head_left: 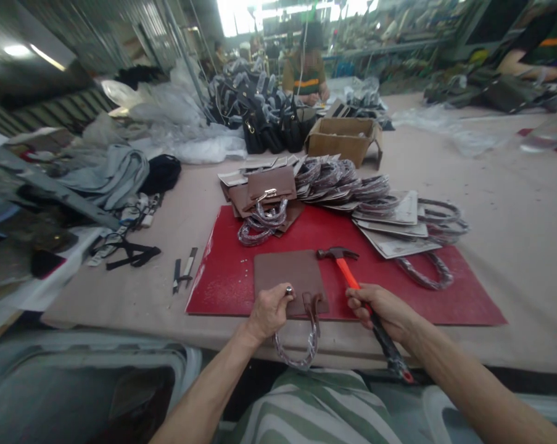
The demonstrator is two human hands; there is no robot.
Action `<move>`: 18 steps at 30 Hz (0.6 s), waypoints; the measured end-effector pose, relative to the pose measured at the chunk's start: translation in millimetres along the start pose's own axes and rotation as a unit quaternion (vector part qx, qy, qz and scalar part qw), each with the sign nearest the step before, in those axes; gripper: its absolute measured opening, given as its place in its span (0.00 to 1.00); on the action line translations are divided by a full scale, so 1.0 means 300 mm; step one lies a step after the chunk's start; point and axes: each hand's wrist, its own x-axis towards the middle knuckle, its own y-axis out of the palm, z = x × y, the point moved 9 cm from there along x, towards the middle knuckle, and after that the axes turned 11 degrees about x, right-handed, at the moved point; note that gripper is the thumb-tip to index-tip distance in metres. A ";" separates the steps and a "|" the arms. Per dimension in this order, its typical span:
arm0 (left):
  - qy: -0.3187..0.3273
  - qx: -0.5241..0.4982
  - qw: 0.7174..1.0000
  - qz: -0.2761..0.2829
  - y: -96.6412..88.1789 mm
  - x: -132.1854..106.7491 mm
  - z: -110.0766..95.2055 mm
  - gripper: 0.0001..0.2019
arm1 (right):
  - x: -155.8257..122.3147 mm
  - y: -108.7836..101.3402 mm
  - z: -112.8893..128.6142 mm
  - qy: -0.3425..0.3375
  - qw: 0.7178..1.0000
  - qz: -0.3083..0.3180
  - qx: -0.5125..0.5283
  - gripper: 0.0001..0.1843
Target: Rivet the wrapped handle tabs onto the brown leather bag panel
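Note:
My left hand (269, 313) is closed around a small metal punch (288, 290), its shiny round end showing on top. It rests at the lower edge of a brown bag panel (285, 271), and what lies under the fist is hidden. A handle wrapped in clear plastic (313, 339) is joined to this panel and hangs over the table's front edge. To the right, my right hand (380, 308) grips a claw hammer (347, 271) with an orange and black handle. The hammer's head is just over the panel's upper right corner, apart from the punch.
A red mat (463, 302) lies under the panel. Behind it are a brown bag piece with a metal clasp (271, 188) and stacked panels with wrapped handles (393, 225). A cardboard box (338, 139) and black bags (264, 126) stand farther back. Cutting tools (183, 271) lie left; co-workers sit beyond.

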 end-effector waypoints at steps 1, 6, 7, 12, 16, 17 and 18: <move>-0.001 -0.002 1.000 0.000 0.002 -0.002 0.002 0.06 | -0.024 0.016 0.020 -0.015 1.000 -0.005 0.003 0.07; 0.006 -0.003 1.000 0.005 0.016 -0.014 0.010 0.07 | -0.223 0.052 0.203 -0.316 0.931 -0.103 -0.151 0.22; 0.007 -0.001 1.000 0.003 0.017 -0.015 0.011 0.07 | -0.277 0.069 0.233 -0.391 0.887 -0.120 -0.214 0.21; 0.014 0.007 1.000 -0.010 0.014 -0.015 0.009 0.07 | -0.444 0.199 0.260 -0.566 0.643 -0.116 -0.502 0.15; 0.003 0.001 1.000 -0.006 0.013 -0.013 0.012 0.07 | -0.525 0.196 0.338 -0.588 0.641 -0.156 -0.469 0.15; 0.001 0.001 1.000 -0.005 0.013 -0.013 0.013 0.07 | -0.545 0.180 0.354 -0.600 0.654 -0.177 -0.426 0.14; 0.001 0.003 1.000 -0.005 0.014 -0.014 0.014 0.07 | -0.553 0.171 0.354 -0.606 0.662 -0.187 -0.398 0.13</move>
